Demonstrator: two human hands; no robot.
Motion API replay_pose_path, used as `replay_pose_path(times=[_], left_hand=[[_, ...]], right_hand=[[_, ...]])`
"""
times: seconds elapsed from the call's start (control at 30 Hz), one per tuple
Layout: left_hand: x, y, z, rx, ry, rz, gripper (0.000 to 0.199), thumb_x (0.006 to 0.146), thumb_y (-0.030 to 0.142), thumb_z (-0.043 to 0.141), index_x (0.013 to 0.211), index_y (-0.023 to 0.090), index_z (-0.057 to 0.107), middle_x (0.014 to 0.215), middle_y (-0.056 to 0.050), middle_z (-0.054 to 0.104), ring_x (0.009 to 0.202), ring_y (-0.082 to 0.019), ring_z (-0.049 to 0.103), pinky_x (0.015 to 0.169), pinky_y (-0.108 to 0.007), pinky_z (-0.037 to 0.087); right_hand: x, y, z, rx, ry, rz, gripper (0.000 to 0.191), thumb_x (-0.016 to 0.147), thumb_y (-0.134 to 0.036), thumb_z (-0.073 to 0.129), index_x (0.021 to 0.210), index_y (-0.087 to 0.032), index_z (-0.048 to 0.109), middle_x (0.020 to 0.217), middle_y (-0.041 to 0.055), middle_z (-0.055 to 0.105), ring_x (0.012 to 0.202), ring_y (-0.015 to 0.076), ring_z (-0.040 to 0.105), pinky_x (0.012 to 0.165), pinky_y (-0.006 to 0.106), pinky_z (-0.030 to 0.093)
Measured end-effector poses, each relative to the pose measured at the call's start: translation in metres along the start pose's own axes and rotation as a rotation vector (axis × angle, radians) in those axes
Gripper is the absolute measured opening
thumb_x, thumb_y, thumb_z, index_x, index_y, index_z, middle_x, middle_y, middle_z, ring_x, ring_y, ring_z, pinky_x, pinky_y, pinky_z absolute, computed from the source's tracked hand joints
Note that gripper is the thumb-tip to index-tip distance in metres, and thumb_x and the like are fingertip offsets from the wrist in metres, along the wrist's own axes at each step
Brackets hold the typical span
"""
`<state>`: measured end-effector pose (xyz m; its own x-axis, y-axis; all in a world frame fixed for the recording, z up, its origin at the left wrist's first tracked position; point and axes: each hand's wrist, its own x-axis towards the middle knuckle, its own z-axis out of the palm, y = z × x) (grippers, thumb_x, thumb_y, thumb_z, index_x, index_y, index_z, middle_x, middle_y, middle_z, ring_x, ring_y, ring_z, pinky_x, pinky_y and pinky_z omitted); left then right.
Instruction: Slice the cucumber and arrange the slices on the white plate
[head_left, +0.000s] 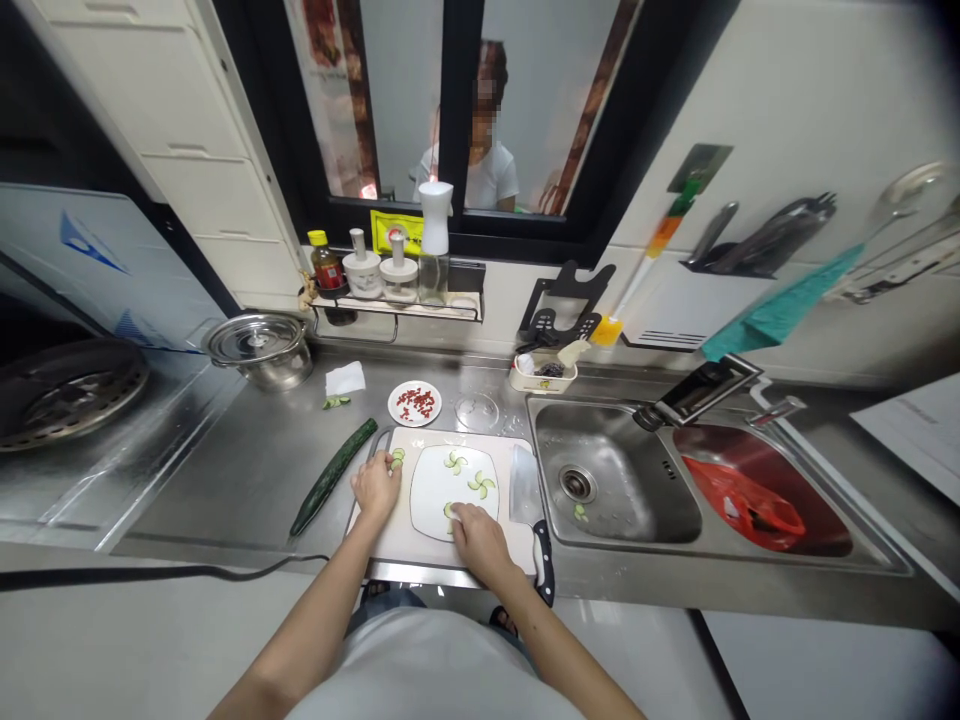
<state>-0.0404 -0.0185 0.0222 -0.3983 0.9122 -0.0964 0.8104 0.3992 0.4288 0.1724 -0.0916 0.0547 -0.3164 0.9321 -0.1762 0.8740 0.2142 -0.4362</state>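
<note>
Slices (397, 456) left of the plate (429, 485) are touched by the left hand (377, 487), its near-side slices (448, 510) by the right hand (480, 540); both are half-curled, grip cannot be told.

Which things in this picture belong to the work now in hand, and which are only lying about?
Seemingly in use:
- cucumber slices
- white plate
- cutting board
- knife

Probably just lying about:
- lidded pot
- red bag in the sink
- yellow-capped bottle
</note>
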Motion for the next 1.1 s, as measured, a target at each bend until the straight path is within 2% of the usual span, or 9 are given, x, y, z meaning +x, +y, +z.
replay_pose_path(times=[0.2,0.37,0.5,0.6,0.73,0.83,0.97,1.1], left_hand=[[-0.006,0.005,-0.004,-0.221,-0.007,-0.012,0.017,0.084,0.032,0.054,0.093,0.022,0.064,0.089,-0.004,0.070,0.091,-0.022,0.062,0.086,-0.037,0.041],[-0.006,0.017,-0.012,-0.739,-0.063,0.005,0.026,0.077,0.036,0.062,0.091,0.016,0.064,0.085,-0.005,0.068,0.078,-0.017,0.064,0.074,-0.029,0.048],[-0.009,0.036,-0.031,-0.993,-0.133,0.035,0.035,0.070,0.043,0.068,0.088,0.014,0.066,0.081,-0.006,0.068,0.075,-0.015,0.065,0.071,-0.027,0.051],[-0.016,0.050,-0.052,-1.116,-0.158,0.077,0.036,0.065,0.043,0.073,0.086,0.014,0.067,0.080,-0.006,0.069,0.076,-0.016,0.065,0.072,-0.027,0.051],[-0.027,0.065,-0.081,-1.197,-0.182,0.112,0.035,0.061,0.040,0.077,0.084,0.014,0.068,0.079,-0.006,0.070,0.076,-0.016,0.065,0.072,-0.028,0.050],[-0.035,0.073,-0.099,-1.205,-0.197,0.127,0.032,0.060,0.036,0.078,0.081,0.014,0.069,0.078,-0.005,0.070,0.074,-0.015,0.064,0.072,-0.027,0.050],[-0.042,0.080,-0.114,-1.200,-0.200,0.170,0.029,0.060,0.033,0.078,0.081,0.015,0.069,0.077,-0.003,0.069,0.072,-0.014,0.062,0.069,-0.025,0.049],[-0.047,0.084,-0.121,-1.194,-0.232,0.205,0.031,0.060,0.033,0.079,0.084,0.016,0.068,0.072,-0.001,0.066,0.069,-0.013,0.061,0.066,-0.023,0.047]], right_hand=[[0.001,0.000,-0.003,0.029,0.037,0.017,0.037,0.094,-0.022,0.036,0.122,-0.018,0.060,0.120,0.0090,0.064,0.110,0.0187,0.057,0.093,0.026,0.039],[0.010,-0.004,-0.015,0.062,0.077,0.040,0.036,0.094,-0.024,0.037,0.120,-0.018,0.061,0.119,0.0092,0.065,0.110,0.0191,0.057,0.092,0.027,0.040],[0.025,-0.011,-0.030,0.199,0.164,0.057,0.034,0.091,-0.025,0.040,0.115,-0.017,0.063,0.105,0.0100,0.068,0.098,0.0189,0.061,0.086,0.027,0.043],[0.036,-0.018,-0.043,0.358,0.260,0.044,0.031,0.089,-0.028,0.043,0.108,-0.018,0.065,0.089,0.0062,0.069,0.085,0.0178,0.062,0.080,0.027,0.044],[0.047,-0.027,-0.062,0.567,0.387,0.019,0.027,0.086,-0.033,0.046,0.098,-0.019,0.065,0.076,0.0012,0.065,0.070,0.0149,0.058,0.070,0.026,0.045],[0.050,-0.032,-0.077,0.694,0.450,-0.005,0.025,0.083,-0.035,0.050,0.094,-0.018,0.065,0.079,0.0022,0.067,0.071,0.0150,0.058,0.069,0.026,0.046],[0.050,-0.039,-0.093,0.782,0.463,-0.070,0.024,0.083,-0.035,0.054,0.095,-0.018,0.067,0.084,0.0043,0.069,0.077,0.0157,0.060,0.072,0.027,0.047],[0.046,-0.048,-0.104,0.801,0.445,-0.127,0.025,0.083,-0.037,0.057,0.096,-0.019,0.068,0.090,0.0052,0.070,0.081,0.0159,0.060,0.074,0.028,0.047]])
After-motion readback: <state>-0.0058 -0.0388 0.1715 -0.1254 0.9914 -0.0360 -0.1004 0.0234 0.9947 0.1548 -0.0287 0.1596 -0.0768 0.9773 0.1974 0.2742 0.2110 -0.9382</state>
